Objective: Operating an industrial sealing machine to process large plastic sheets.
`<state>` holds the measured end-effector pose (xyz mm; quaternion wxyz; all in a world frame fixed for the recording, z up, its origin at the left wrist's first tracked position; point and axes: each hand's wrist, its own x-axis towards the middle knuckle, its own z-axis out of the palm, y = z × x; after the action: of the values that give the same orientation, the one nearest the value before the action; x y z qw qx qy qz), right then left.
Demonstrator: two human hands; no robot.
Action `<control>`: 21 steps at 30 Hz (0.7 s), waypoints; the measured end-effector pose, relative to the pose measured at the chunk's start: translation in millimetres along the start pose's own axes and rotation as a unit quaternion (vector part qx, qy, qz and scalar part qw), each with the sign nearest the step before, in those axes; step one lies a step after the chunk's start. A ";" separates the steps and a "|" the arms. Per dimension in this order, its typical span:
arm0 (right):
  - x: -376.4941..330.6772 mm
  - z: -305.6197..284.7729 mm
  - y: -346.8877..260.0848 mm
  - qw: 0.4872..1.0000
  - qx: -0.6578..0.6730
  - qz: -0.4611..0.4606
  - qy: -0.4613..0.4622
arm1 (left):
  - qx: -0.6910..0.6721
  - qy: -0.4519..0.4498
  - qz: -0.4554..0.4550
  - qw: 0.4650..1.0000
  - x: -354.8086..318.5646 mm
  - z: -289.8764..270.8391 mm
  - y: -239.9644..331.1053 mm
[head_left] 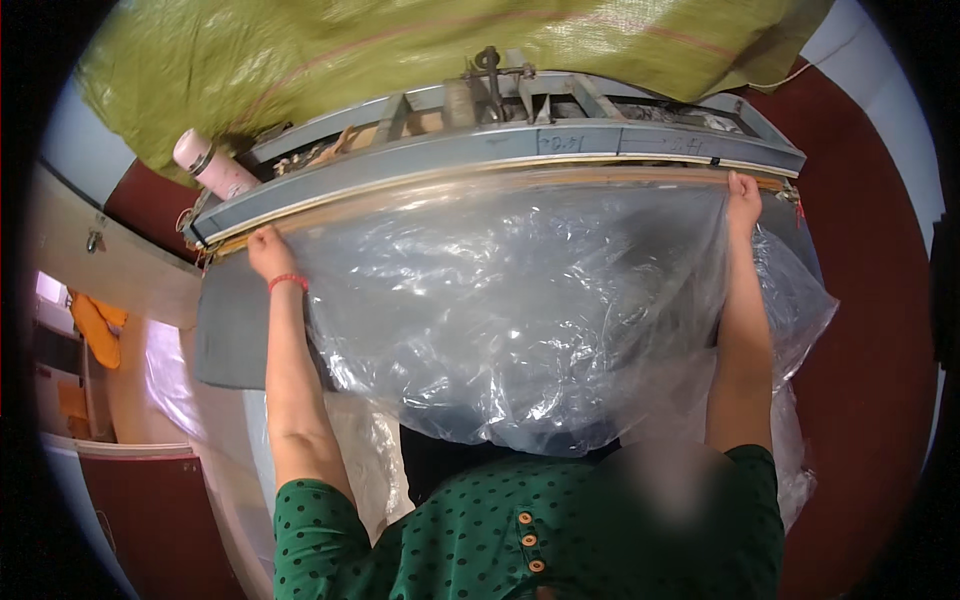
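A wide sheet of clear plastic film [480, 290] hangs from both my hands across a grey work surface [232, 325] and drapes down toward my body. My left hand [268, 252] is closed on its upper left corner, close to the bar's left end. At the upper right corner, my right hand [742, 203] pinches the film with the fingers upward. Along the film's top edge runs a long grey metal bar [480, 152] with a brownish strip [560, 178] under it. Both hands are right at this strip.
Behind the bar is a metal frame [400, 118] with an upright lever [490, 85]. A pink bottle [215, 165] leans at its left end. Yellow-green woven sheeting [420, 50] covers the back. More clear film [795, 290] hangs at the right, beside a dark red floor [860, 300].
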<state>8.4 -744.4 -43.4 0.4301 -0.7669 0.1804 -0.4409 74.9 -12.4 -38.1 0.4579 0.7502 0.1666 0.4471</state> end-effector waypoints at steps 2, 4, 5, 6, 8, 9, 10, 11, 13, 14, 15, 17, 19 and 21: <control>1.9 1.0 0.7 1.000 -0.001 0.014 0.019 | -0.067 -0.061 -0.090 0.992 -5.2 0.7 15.8; 3.7 -2.1 3.4 0.998 0.019 0.047 0.045 | -0.069 -0.040 -0.076 0.994 -2.4 7.1 10.5; 3.4 0.4 1.0 0.997 0.017 0.049 0.049 | -0.042 -0.021 -0.056 0.997 -0.1 5.2 8.0; 2.9 0.2 -5.6 0.996 -0.025 0.056 0.063 | -0.009 -0.022 -0.064 0.998 -0.2 5.8 10.0; -4.8 5.7 -32.3 0.991 -0.090 0.066 0.071 | 0.032 -0.025 -0.054 0.998 11.0 -8.8 -5.5; -4.4 6.7 -33.9 0.991 -0.090 0.068 0.075 | 0.052 -0.003 -0.055 0.997 21.3 -14.0 -21.2; -1.0 4.7 -31.0 0.992 -0.017 0.086 0.091 | 0.049 -0.011 -0.053 0.997 19.2 -9.5 -19.2; -2.5 4.2 -33.6 0.988 0.056 0.103 0.104 | 0.000 0.032 -0.081 0.996 16.0 -7.4 -15.7; -7.5 -1.5 -39.5 0.986 0.046 0.128 0.092 | -0.049 0.070 -0.107 0.991 10.8 -4.5 -7.6; -6.9 -4.1 -37.3 0.988 0.043 0.114 0.096 | -0.072 0.047 -0.111 0.990 7.9 -3.0 -0.5; -5.6 -7.2 -34.5 0.989 0.041 0.099 0.100 | -0.096 0.023 -0.114 0.989 4.5 -1.2 6.9; -1.4 -11.0 -22.0 0.988 0.064 0.091 0.105 | -0.134 0.007 -0.133 0.982 -4.0 1.0 22.7; 1.0 -24.2 -13.0 0.987 0.087 0.079 0.109 | -0.173 -0.008 -0.152 0.973 0.0 -0.8 19.6; 2.1 -36.3 -32.6 0.985 0.144 0.091 0.009 | -0.142 -0.121 -0.150 0.971 20.4 -21.8 -13.0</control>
<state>-24.0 -745.5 -6.8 0.5723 -0.6738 0.1877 -0.4281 70.1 19.6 -34.5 0.6379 0.6929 0.1550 0.2981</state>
